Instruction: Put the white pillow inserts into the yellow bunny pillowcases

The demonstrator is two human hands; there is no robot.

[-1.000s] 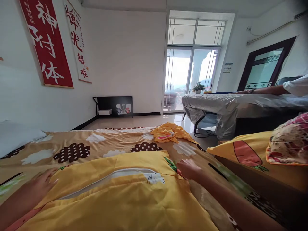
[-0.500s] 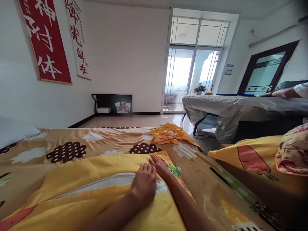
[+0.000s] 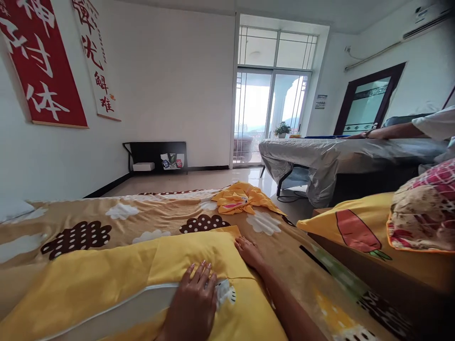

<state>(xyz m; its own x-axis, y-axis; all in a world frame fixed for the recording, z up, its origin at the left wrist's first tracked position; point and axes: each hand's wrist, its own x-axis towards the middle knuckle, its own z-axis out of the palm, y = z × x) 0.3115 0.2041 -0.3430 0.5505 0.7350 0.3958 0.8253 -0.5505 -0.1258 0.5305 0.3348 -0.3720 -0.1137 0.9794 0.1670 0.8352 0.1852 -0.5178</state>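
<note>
While the left hand [image 3: 194, 303] lies flat on the yellow pillow [image 3: 117, 270], the right hand [image 3: 251, 253] touches its edge, grip hard to tell

One left hand [image 3: 194, 296] and one right hand [image 3: 249, 252] are counted, two in all. Yellow cloth articles are tallied at three: one pillowcase [image 3: 220, 258], one crumpled cloth [image 3: 263, 195] and one carrot-printed cloth [image 3: 377, 203]. One patterned cushion [image 3: 423, 213] is noted. One other person's arm [image 3: 398, 130] is recorded. Two wall scrolls are counted, one red scroll [image 3: 53, 94] and one white scroll [image 3: 95, 64]. Also logged: one table [image 3: 320, 148], one potted plant [image 3: 282, 128], one white box [image 3: 143, 166], one bag [image 3: 172, 161], one dark-framed door [image 3: 371, 102] and one blanket [image 3: 152, 208].
</note>
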